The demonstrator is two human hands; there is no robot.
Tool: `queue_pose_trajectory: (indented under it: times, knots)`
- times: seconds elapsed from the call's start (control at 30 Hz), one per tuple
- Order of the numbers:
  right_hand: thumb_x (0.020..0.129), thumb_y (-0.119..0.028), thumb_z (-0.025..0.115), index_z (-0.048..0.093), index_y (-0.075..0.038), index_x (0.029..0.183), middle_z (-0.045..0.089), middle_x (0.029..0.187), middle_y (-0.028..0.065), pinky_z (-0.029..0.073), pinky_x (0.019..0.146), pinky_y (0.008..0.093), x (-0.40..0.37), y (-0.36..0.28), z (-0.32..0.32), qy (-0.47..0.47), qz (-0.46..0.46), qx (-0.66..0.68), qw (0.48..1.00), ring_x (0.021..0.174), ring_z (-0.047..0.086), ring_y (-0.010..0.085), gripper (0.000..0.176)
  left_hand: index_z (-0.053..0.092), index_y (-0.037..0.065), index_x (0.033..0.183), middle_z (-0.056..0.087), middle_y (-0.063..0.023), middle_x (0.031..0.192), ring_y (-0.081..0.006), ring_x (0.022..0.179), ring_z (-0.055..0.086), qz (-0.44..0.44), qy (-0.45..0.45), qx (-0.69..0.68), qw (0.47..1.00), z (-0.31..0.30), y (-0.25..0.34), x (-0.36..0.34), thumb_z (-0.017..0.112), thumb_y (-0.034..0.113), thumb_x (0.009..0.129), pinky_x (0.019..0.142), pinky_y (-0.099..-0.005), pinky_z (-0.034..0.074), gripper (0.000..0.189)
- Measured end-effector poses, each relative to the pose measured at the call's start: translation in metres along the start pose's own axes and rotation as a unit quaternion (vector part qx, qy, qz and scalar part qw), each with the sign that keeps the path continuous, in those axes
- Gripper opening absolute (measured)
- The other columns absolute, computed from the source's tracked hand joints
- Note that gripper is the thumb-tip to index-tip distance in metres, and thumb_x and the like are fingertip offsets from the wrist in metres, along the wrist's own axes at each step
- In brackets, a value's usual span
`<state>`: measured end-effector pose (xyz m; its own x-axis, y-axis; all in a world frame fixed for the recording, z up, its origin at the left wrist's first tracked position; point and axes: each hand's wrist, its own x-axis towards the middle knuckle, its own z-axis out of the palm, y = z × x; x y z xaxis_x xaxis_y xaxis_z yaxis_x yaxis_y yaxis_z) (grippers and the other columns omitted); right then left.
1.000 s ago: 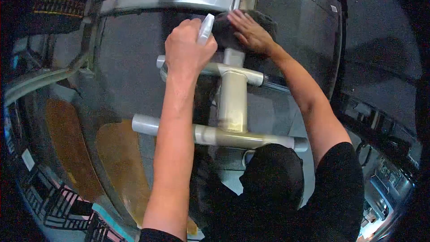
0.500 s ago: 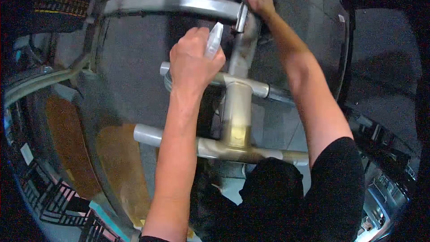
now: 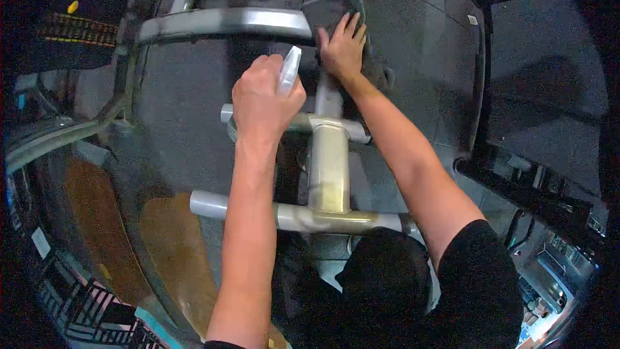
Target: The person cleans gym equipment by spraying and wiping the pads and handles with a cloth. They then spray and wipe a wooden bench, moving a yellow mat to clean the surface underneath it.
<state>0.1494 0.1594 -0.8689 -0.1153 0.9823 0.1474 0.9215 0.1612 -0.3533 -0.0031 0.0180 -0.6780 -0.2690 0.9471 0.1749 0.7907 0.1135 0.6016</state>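
Note:
My left hand [image 3: 261, 94] is closed around what looks like a white spray bottle [image 3: 290, 71]; only its pale, narrow head sticks out past the thumb, and the rest is hidden by the fist. Stretched forward, my right hand [image 3: 344, 49] lies flat with fingers apart on a dark cloth-like piece [image 3: 327, 8]. That piece lies over the metal frame near the end of a curved silver bar [image 3: 226, 22]. Below both hands runs a silver upright tube [image 3: 330, 162] with a crossbar [image 3: 294, 216] at its near end.
Brown padded boards [image 3: 177, 246] lie at the lower left, beside a curved metal rail [image 3: 58, 129]. A dark framed panel [image 3: 546, 84] stands on the right. Dark floor tiles [image 3: 413, 45] stretch beyond the frame, and a person's dark-clothed body [image 3: 387, 278] shows below.
My right hand has come back nearer to my left hand, and the dark cloth-like piece shows more fully. The left hand keeps its grip on the white spray bottle. The whole view has shifted slightly.

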Motion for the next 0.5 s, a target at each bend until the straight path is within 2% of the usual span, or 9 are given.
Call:
queue_pose_trajectory:
  times: [0.03, 0.13, 0.17, 0.23, 0.27, 0.33, 0.4, 0.43, 0.5]
  knots:
    - [0.101, -0.055, 0.047, 0.02, 0.013, 0.156, 0.02, 0.162, 0.0379, 0.02, 0.121, 0.0641, 0.01, -0.002, 0.002, 0.018, 0.016, 0.014, 1.0, 0.145, 0.026, 0.06, 0.091, 0.065, 0.001, 0.086, 0.066, -0.0192, 0.088, -0.0427, 0.081, 0.068, 0.003, 0.001, -0.002, 1.0, 0.0, 0.0, 0.001, 0.071, 0.017, 0.076, 0.074, -0.0511, 0.055, 0.019]
    - [0.1, -0.054, 0.049, 0.024, 0.013, 0.155, 0.022, 0.161, 0.0381, 0.02, 0.122, 0.0626, 0.041, -0.006, 0.0, 0.013, 0.084, 0.034, 0.996, 0.145, 0.027, 0.0591, 0.09, 0.064, 0.001, 0.087, 0.066, -0.0191, 0.088, -0.043, 0.08, 0.068, -0.005, -0.014, -0.005, 1.0, 0.0, 0.001, -0.001, 0.072, 0.017, 0.075, 0.073, -0.0509, 0.056, 0.021]
    - [0.1, -0.054, 0.049, 0.024, 0.013, 0.155, 0.022, 0.161, 0.0381, 0.02, 0.122, 0.0626, 0.056, -0.011, 0.002, 0.008, 0.081, 0.036, 0.996, 0.145, 0.027, 0.0591, 0.09, 0.064, 0.001, 0.087, 0.066, -0.0189, 0.088, -0.0429, 0.08, 0.068, -0.015, -0.022, -0.001, 1.0, -0.001, 0.0, -0.001, 0.072, 0.018, 0.074, 0.074, -0.0507, 0.056, 0.022]
    - [0.1, -0.054, 0.048, 0.025, 0.012, 0.155, 0.023, 0.16, 0.0389, 0.02, 0.123, 0.0599, 0.083, -0.011, 0.011, 0.031, 0.149, -0.041, 0.987, 0.146, 0.028, 0.056, 0.089, 0.064, 0.002, 0.087, 0.066, -0.0189, 0.089, -0.0428, 0.081, 0.068, -0.014, -0.022, 0.003, 1.0, -0.001, -0.001, -0.004, 0.073, 0.018, 0.074, 0.074, -0.0506, 0.056, 0.023]
    - [0.1, -0.054, 0.048, 0.025, 0.012, 0.155, 0.023, 0.16, 0.0389, 0.02, 0.123, 0.0599, 0.103, -0.007, 0.021, 0.026, 0.145, -0.038, 0.988, 0.146, 0.028, 0.056, 0.089, 0.064, 0.002, 0.087, 0.066, -0.0188, 0.089, -0.0428, 0.081, 0.068, -0.008, -0.017, 0.003, 1.0, 0.0, -0.001, -0.003, 0.073, 0.019, 0.073, 0.074, -0.0506, 0.057, 0.024]
    - [0.097, -0.064, 0.048, 0.036, 0.014, 0.149, 0.04, 0.152, 0.0365, 0.03, 0.118, 0.0578, 0.14, 0.009, 0.048, 0.11, 0.155, -0.092, 0.978, 0.14, 0.04, 0.0521, 0.094, 0.065, 0.002, 0.088, 0.067, -0.0192, 0.091, -0.043, 0.082, 0.069, -0.02, -0.038, 0.013, 0.999, -0.002, -0.003, 0.002, 0.073, 0.02, 0.073, 0.076, -0.051, 0.057, 0.025]
    - [0.1, -0.058, 0.047, 0.032, 0.01, 0.153, 0.042, 0.153, 0.0276, 0.037, 0.116, 0.0535, 0.172, 0.012, 0.048, -0.007, 0.202, -0.16, 0.966, 0.141, 0.043, 0.0431, 0.087, 0.066, 0.002, 0.09, 0.067, -0.0196, 0.092, -0.0433, 0.083, 0.069, -0.011, -0.049, 0.006, 0.999, -0.002, -0.005, 0.0, 0.073, 0.021, 0.073, 0.077, -0.0513, 0.057, 0.026]
    - [0.1, -0.058, 0.047, 0.032, 0.01, 0.153, 0.042, 0.153, 0.0276, 0.037, 0.116, 0.0535, 0.183, 0.015, 0.051, -0.01, 0.198, -0.159, 0.967, 0.141, 0.043, 0.0431, 0.087, 0.066, 0.002, 0.088, 0.067, -0.0199, 0.092, -0.0435, 0.083, 0.069, -0.017, -0.051, 0.006, 0.999, -0.003, -0.004, 0.001, 0.073, 0.021, 0.073, 0.078, -0.051, 0.057, 0.025]
    - [0.095, -0.063, 0.053, 0.041, 0.013, 0.144, 0.054, 0.138, 0.0244, 0.045, 0.107, 0.0523, 0.196, 0.023, 0.059, 0.093, 0.224, -0.094, 0.966, 0.129, 0.053, 0.0416, 0.091, 0.066, 0.001, 0.088, 0.067, -0.0199, 0.092, -0.0434, 0.084, 0.069, -0.029, -0.053, 0.003, 0.998, -0.001, -0.005, 0.0, 0.073, 0.02, 0.073, 0.078, -0.0508, 0.057, 0.025]
